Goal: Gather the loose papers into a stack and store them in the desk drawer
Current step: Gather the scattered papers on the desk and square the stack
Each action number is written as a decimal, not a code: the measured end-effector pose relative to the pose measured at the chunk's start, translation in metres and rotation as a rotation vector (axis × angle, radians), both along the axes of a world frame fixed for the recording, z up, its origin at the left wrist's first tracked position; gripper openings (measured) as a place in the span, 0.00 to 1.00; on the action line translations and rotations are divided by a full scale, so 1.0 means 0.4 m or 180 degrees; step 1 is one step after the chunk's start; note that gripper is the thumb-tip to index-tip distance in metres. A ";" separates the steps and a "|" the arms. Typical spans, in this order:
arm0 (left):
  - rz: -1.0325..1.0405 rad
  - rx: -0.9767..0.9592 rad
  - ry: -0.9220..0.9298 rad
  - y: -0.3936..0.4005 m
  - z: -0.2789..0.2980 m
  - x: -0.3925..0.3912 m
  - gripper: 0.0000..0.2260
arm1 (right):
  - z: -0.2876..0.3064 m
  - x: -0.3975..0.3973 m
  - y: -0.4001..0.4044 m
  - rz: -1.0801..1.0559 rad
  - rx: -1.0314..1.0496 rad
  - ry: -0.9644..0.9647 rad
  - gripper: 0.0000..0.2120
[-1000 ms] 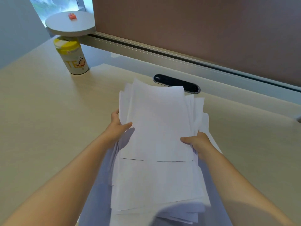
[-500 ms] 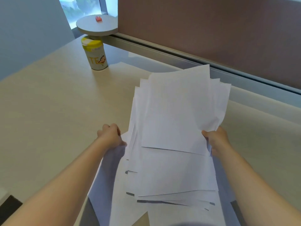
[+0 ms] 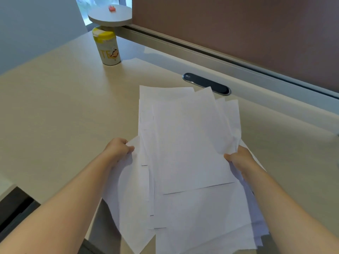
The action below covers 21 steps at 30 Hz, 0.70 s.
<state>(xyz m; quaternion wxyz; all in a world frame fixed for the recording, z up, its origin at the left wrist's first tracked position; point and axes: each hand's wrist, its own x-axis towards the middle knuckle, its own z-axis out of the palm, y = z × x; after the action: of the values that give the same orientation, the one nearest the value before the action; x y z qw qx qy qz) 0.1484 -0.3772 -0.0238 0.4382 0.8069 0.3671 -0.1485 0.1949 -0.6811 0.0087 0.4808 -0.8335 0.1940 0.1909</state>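
An uneven stack of white papers [image 3: 185, 143] is held over the pale desk top [image 3: 64, 116], its sheets fanned and offset, the near ends hanging past the desk's front edge. My left hand [image 3: 118, 148] grips the stack's left edge with curled fingers. My right hand [image 3: 237, 158] pinches the right edge, where the top sheets crumple a little. The stack's far edge lies just short of the black cable slot [image 3: 206, 86]. No drawer is in view.
A yellow-lidded white canister [image 3: 107, 46] stands at the far left of the desk under a round grey shelf [image 3: 110, 15] carrying a small pink object. A brown partition with a metal rail [image 3: 220, 52] runs along the back. Dark floor shows at lower left.
The stack was lifted and tilted up half a second ago; now it is lowered flatter toward the desk. Both hands keep their grip on its sides.
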 end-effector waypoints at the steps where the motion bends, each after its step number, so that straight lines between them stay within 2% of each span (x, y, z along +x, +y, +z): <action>1: 0.0031 -0.0041 -0.0022 -0.003 -0.003 -0.005 0.14 | 0.000 0.001 0.005 0.0121 -0.0111 0.0004 0.21; 4: 0.0056 -0.0151 -0.0104 -0.009 -0.012 -0.016 0.14 | 0.001 0.008 0.016 0.0393 -0.0161 0.0081 0.19; 6: 0.0091 -0.0238 -0.0194 -0.010 -0.015 -0.021 0.13 | 0.010 0.004 0.014 0.0338 -0.0104 0.0077 0.18; 8: 0.0133 -0.0277 -0.0317 -0.012 -0.013 -0.023 0.13 | 0.013 -0.004 0.009 0.0134 0.0202 -0.0070 0.19; 11: 0.0279 -0.0412 -0.0550 -0.008 0.000 -0.023 0.14 | 0.027 -0.010 0.010 -0.0279 0.0993 -0.0273 0.22; 15: 0.0502 -0.0622 -0.0889 0.020 0.012 -0.015 0.12 | 0.028 0.033 0.020 -0.0768 0.1297 -0.0342 0.22; 18: 0.0044 -0.0737 -0.0545 0.044 0.014 -0.010 0.06 | 0.019 0.071 0.054 -0.0920 0.1388 -0.0326 0.22; 21: -0.0286 -0.0853 -0.0063 0.080 0.017 0.009 0.10 | 0.001 0.113 0.106 -0.0886 0.1366 -0.0342 0.23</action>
<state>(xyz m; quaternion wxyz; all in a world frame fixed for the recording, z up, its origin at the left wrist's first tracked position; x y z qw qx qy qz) 0.1521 -0.3451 -0.0168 0.5386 0.7582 0.3032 -0.2078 0.2402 -0.6387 0.0092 0.6778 -0.6866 0.2362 0.1152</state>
